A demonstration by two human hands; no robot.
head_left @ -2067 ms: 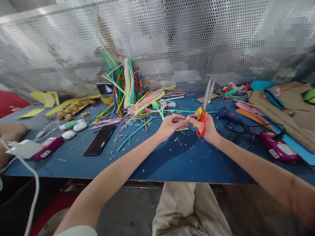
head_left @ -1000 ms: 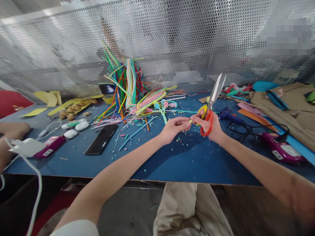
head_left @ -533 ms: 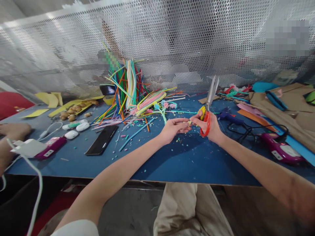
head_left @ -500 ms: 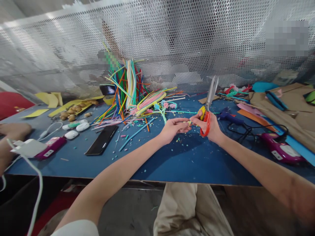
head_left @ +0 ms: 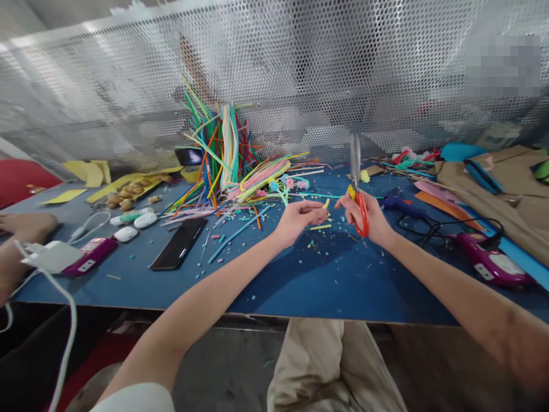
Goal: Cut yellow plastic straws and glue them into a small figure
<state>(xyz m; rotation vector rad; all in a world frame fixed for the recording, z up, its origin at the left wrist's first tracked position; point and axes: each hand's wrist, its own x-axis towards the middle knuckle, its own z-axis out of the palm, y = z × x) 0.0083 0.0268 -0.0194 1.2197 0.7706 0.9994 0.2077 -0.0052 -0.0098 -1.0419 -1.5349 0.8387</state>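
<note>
My left hand [head_left: 302,220] is closed, pinching a short yellow pipe cleaner piece [head_left: 326,204] between thumb and fingertips. My right hand [head_left: 369,216] is wrapped around scissors with red and yellow handles [head_left: 364,214]; their blades [head_left: 355,157] point up and away from me, slightly blurred. A small gap separates the two hands. Beneath my left fingers another yellow pipe cleaner piece [head_left: 321,227] shows by the table surface, among tiny cut scraps. Behind the scissors sits a fluffy yellow bit [head_left: 364,176]. Small pink and blue fuzzy flowers [head_left: 290,183] on a green stem lie beyond my left hand.
Bundled pipe cleaners [head_left: 231,149] stand at the back. A black phone [head_left: 179,245] lies left of my arm. On the right are a glue gun [head_left: 403,205], a purple power strip [head_left: 493,260] and cardboard [head_left: 523,177]. Another person's hand [head_left: 32,226] rests at far left.
My hands have moved apart, the right one swinging the scissors blades left and more upright. The yellow piece in my left hand now sticks up, and another yellow piece shows below it.
</note>
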